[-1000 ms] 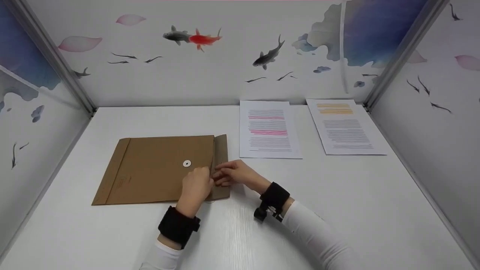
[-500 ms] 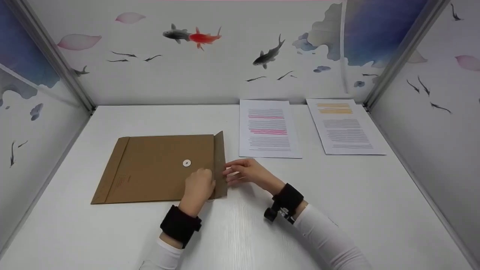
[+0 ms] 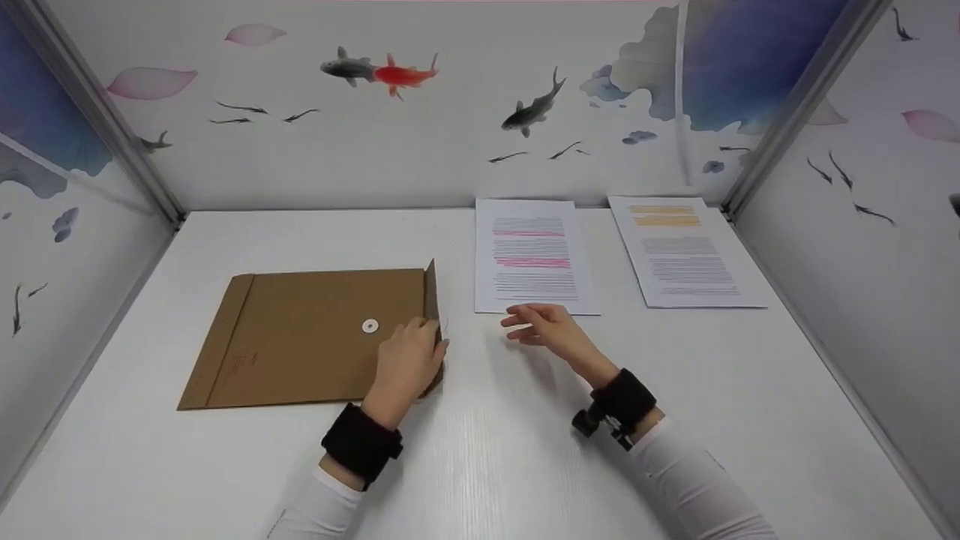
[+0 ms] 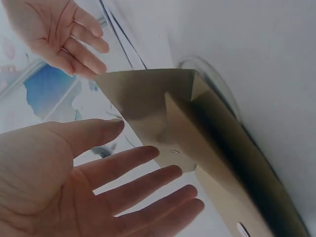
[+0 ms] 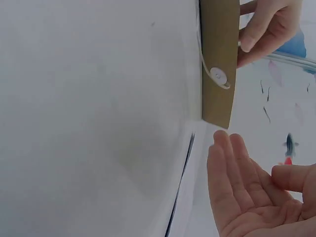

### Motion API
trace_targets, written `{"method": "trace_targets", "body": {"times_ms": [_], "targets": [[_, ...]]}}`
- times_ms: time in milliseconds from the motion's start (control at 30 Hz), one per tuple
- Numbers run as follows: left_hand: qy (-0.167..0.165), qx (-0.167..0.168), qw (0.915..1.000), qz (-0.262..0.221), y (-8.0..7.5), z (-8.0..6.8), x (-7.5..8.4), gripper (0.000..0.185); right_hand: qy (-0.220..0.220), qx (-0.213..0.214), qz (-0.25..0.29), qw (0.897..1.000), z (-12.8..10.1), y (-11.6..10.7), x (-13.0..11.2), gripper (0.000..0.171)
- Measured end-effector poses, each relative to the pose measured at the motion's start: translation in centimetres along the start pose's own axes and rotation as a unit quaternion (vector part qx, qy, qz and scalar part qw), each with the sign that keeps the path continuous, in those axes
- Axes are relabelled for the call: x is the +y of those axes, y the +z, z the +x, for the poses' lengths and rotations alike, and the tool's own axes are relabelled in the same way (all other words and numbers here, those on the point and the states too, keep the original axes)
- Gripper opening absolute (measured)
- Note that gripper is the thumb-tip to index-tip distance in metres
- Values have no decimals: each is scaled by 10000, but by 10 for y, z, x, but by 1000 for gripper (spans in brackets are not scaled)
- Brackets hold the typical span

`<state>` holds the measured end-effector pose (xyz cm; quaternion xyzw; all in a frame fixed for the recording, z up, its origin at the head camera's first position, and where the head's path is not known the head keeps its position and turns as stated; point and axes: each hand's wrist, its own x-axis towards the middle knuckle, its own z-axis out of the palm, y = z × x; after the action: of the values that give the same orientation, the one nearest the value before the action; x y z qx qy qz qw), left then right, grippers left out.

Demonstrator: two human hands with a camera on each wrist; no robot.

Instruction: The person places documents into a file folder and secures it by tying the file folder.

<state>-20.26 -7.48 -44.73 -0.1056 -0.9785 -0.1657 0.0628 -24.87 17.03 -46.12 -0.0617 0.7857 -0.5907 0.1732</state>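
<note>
A brown kraft envelope [image 3: 307, 337] lies flat, with a white button [image 3: 370, 326] on its upper face. Its right-end flap [image 3: 431, 289] stands raised, and in the left wrist view the mouth [image 4: 217, 128] gapes. A second white button [image 5: 218, 75] with a pale string [image 5: 203, 57] round it shows on the flap's outer side. Over the right end of the envelope is my left hand [image 3: 409, 360], its fingers extended beside the flap and overlapping it in the head view. My right hand [image 3: 555, 334] hovers to the right, apart from the envelope, palm inward, fingers loosely extended and holding nothing.
Papers with pink highlighting [image 3: 532, 259] lie behind my right hand. Another stack with orange highlighting [image 3: 686, 255] is farther right. Both stand against the back of the white table [image 3: 480, 465]. Printed panels [image 3: 450, 135] enclose its back and sides.
My right hand has moved off the flap to the right. The flap has risen from lying outward to nearly upright. My left hand has shifted slightly right, and its fingers have straightened.
</note>
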Motion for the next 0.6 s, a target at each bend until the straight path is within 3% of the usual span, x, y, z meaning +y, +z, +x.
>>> {"method": "trace_targets", "body": {"times_ms": [167, 300, 367, 400, 533, 600], "targets": [[1109, 264, 9924, 467, 5, 13, 8, 30, -68, 490, -441, 9978, -4, -20, 10, 47], [1885, -157, 9778, 903, 9, 23, 16, 32, -165, 891, -1094, 9899, -7, -36, 15, 45], [1955, -670, 9727, 1054, 10, 28, 21, 38, -205, 1034, -1620, 9811, -10, -43, 18, 45], [1988, -822, 9697, 1159, 18, 31, 20, 42, -195, 1063, -1885, 9761, -11, -47, 19, 45], [1522, -1897, 9615, 1276, 20, 38, 28, 59, -149, 858, -2853, 9545, -18, -58, 24, 46], [1294, -2207, 9585, 1256, 22, 41, 31, 65, -95, 669, -3124, 9476, -20, -61, 26, 46]]}}
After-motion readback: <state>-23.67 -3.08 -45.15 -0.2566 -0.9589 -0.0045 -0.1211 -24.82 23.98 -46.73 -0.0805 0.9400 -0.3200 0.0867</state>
